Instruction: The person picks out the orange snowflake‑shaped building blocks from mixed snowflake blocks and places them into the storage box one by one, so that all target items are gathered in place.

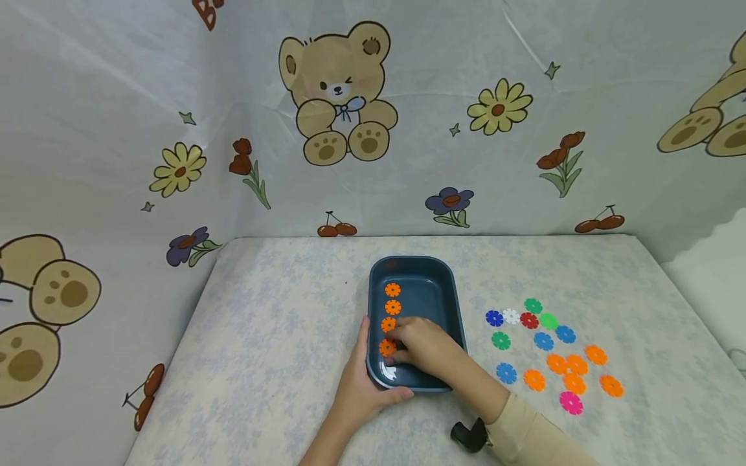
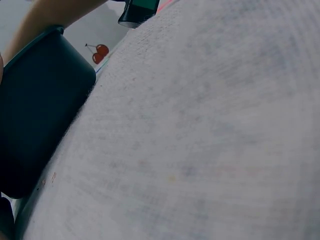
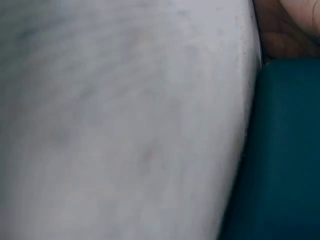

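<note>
In the head view, a dark blue rectangular tray [image 1: 434,298] sits on the table. My left hand [image 1: 358,388] holds its near left corner, fingers along the left side and thumb across the front wall. My right hand [image 1: 428,346] reaches inside over the right rim, fingers bent, with index finger and thumb at either side of the nearest orange flower-shaped disc [image 1: 386,348]. More orange discs [image 1: 393,307] line up beyond it along the tray's left side. Both wrist views show mostly table and the tray's outer wall [image 2: 45,110]; the discs are hidden there.
Right of the tray lie loose notched discs: several orange ones [image 1: 596,355], blue ones [image 1: 544,341], green ones [image 1: 500,340], a white [image 1: 511,316], a red [image 1: 529,320] and a pink one [image 1: 571,402]. A printed cloth [image 1: 408,129] hangs behind the table. A black device [image 1: 469,435] sits by the right wrist.
</note>
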The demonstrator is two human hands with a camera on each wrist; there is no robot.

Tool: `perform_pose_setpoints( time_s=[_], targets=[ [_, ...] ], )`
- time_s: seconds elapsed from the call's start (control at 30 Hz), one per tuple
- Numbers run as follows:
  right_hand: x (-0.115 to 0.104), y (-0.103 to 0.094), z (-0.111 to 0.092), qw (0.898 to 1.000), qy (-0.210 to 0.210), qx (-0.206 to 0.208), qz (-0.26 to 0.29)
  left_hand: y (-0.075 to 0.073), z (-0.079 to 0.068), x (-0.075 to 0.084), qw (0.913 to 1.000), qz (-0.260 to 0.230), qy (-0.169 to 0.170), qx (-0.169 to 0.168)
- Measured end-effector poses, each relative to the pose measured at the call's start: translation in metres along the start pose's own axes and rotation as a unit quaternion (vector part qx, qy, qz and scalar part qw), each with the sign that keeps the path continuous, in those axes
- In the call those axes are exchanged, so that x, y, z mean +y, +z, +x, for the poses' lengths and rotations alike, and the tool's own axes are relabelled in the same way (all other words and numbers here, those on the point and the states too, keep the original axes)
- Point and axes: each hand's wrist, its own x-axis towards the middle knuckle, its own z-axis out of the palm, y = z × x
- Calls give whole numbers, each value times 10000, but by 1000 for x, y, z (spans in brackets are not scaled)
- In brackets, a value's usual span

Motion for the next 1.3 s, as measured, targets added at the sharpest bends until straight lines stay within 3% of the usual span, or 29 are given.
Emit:
perform_pose_setpoints(
  time_s=[0.1, 0.23, 0.4, 0.5, 0.6, 0.73, 0.8, 1.0, 1.3],
  targets=[
    [-2, -7, -6, 9996, -94, 240, 120, 0, 0, 0, 10000, -26, 55, -7],
    [-1, -25, -24, 9959, -78, 861, 280, 1, 0, -1, 9999, -131, 61, -4],
    [15, -50, -62, 9869, 476, 1539, 1, 3, 0, 0, 9998, -164, -99, 64],
    [35, -60, -91, 9814, 839, 1702, -282, 3, 0, 1, 9995, -218, -194, 124],
    [58, -67, -122, 9774, 1432, 1512, -366, 3, 0, 2, 9992, -277, -248, 161],
    [85, -72, -160, 9651, 2491, 735, -324, 3, 0, 2, 9992, -284, -256, 143],
    [96, -72, -175, 9584, 2797, 414, -401, 3, 0, 2, 9992, -274, -243, 136],
    [112, -66, -196, 9488, 3107, -98, -561, 2, 0, 1, 9995, -208, -172, 138],
    [120, -58, -201, 9467, 3207, 38, -307, 2, 0, 1, 9997, -170, -132, 133]
  ],
)
